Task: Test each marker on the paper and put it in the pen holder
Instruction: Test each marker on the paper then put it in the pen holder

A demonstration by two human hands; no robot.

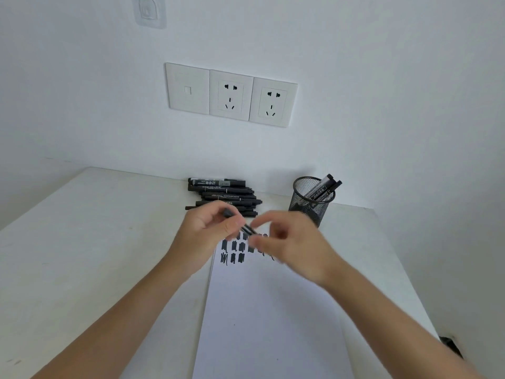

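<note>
My left hand (211, 231) grips a black marker (247, 229) that slants down to the right above the top of the white paper (270, 318). My right hand (289, 242) is blurred, its fingertips touching the marker's right end. The paper carries several black test scribbles (235, 250) near its far edge. A pile of several black markers (224, 194) lies on the table just beyond my hands. The black mesh pen holder (311, 201) stands at the back right with two markers (323, 188) leaning in it.
The white table (82, 242) meets a white wall at the back. A row of wall sockets (231, 95) sits above the marker pile. The table's right edge runs close beside the paper and the pen holder.
</note>
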